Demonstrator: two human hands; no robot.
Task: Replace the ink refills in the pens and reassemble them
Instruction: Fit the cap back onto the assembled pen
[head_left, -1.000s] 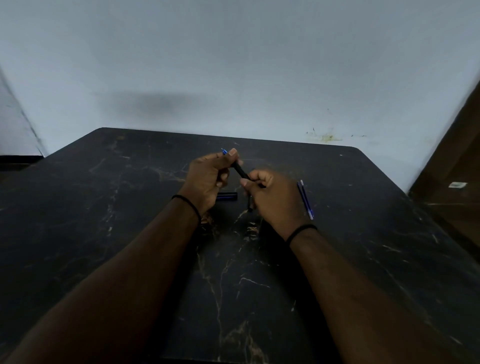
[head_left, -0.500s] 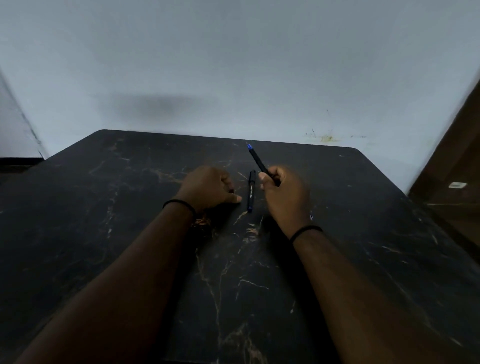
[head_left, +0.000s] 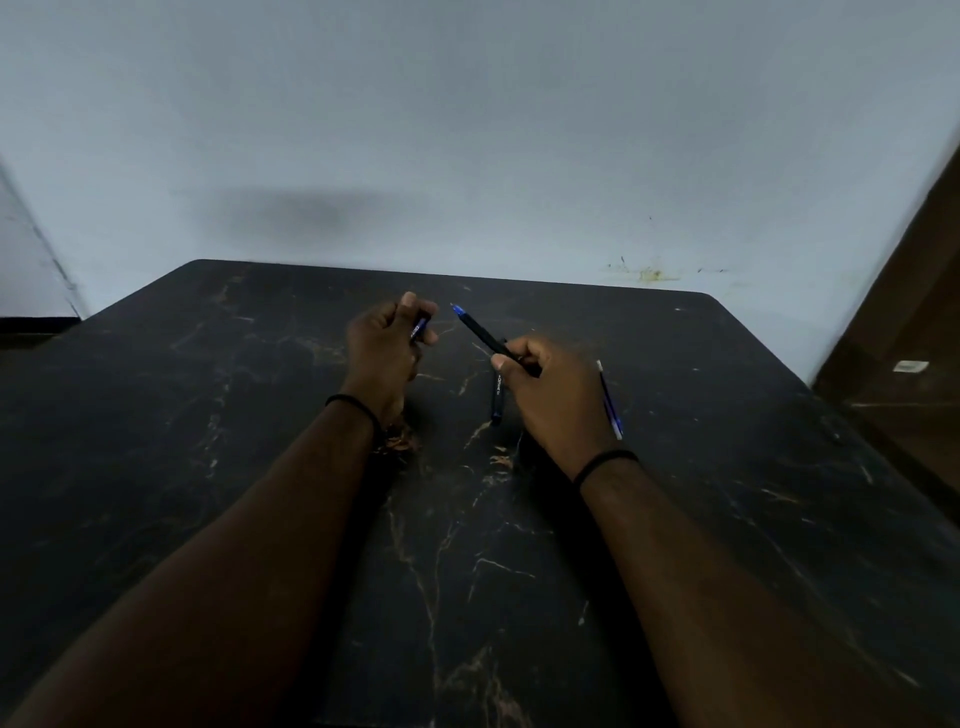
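While the right hand's fingers (head_left: 501, 361) are pinching a slim black blue-tipped pen (head_left: 480, 332) near its rear, pointing to eleven o'clock, the left hand (head_left: 384, 348) is gripping a short blue cap (head_left: 418, 328); light, rigid, slippery plastic favours mid-barrel holds above the table (head_left: 727, 467).

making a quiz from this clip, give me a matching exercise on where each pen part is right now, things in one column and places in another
Things
1. pen with blue tip
2. pen cap
3. second pen
4. loose refill

Places
A. on the table, right of the right hand
B. in the left hand
C. in the right hand
D. on the table between the hands

Pairs: 1-C, 2-B, 3-D, 4-A
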